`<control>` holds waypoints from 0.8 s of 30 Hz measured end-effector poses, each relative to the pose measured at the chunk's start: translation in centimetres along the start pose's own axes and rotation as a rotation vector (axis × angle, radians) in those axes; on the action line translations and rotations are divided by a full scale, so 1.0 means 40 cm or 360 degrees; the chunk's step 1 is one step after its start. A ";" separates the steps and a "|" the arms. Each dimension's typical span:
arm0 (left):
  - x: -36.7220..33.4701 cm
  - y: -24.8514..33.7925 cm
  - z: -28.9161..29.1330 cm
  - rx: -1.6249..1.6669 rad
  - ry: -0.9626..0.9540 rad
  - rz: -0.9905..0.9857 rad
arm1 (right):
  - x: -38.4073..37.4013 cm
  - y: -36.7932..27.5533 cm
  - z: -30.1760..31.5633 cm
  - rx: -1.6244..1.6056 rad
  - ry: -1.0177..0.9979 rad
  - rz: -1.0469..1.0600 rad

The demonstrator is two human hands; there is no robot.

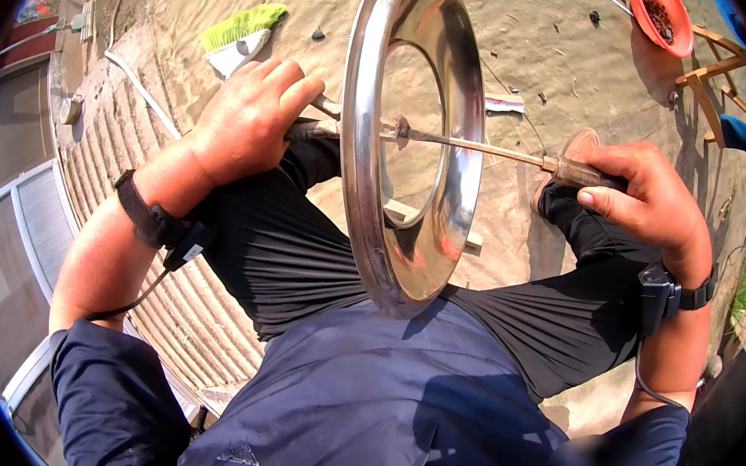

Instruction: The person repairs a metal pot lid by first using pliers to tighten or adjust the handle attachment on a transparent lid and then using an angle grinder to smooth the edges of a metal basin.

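A shiny metal ring (364, 142), dish-shaped with a round hole in the middle, stands on edge between my knees. Its lower rim meets the front of my shirt. On the ring's left side my left hand (254, 118) is closed around what looks like the handles of pliers (316, 124), whose jaws point at the ring. My right hand (642, 192) grips the dark handle of a long screwdriver (506, 153) from the right. Its shaft crosses the ring's right rim and reaches the opening, where its tip is close to the pliers. Whether the two tools touch cannot be made out.
A broom head with green bristles (244, 32) lies on the ground ahead. At the far right are an orange bowl (658, 20) of brown bits and a wooden stool (706, 85). Corrugated sheeting (129, 156) runs along the left. Small scraps dot the ground cover.
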State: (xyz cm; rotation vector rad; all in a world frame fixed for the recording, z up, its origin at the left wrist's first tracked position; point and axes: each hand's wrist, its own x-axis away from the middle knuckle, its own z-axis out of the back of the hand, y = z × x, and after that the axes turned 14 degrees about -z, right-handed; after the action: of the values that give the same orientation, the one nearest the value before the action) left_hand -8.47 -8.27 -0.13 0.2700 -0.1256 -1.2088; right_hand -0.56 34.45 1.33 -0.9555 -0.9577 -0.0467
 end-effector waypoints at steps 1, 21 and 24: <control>-0.001 0.001 0.000 0.0020 0.0013 0.0040 | 0.002 -0.002 0.002 -0.0071 -0.0005 -0.0005; -0.001 -0.006 0.006 -0.0161 0.0001 -0.0014 | 0.013 -0.002 0.007 -0.0422 -0.0121 -0.0159; 0.003 -0.008 0.008 -0.0174 -0.0014 -0.0025 | 0.013 -0.017 0.004 -0.0460 -0.0131 -0.0237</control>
State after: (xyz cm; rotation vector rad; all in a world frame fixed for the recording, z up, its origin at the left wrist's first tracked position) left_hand -8.78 -8.51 0.09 0.1706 -0.0651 -1.2281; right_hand -0.64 34.32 2.18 -1.1564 -1.1167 -0.2792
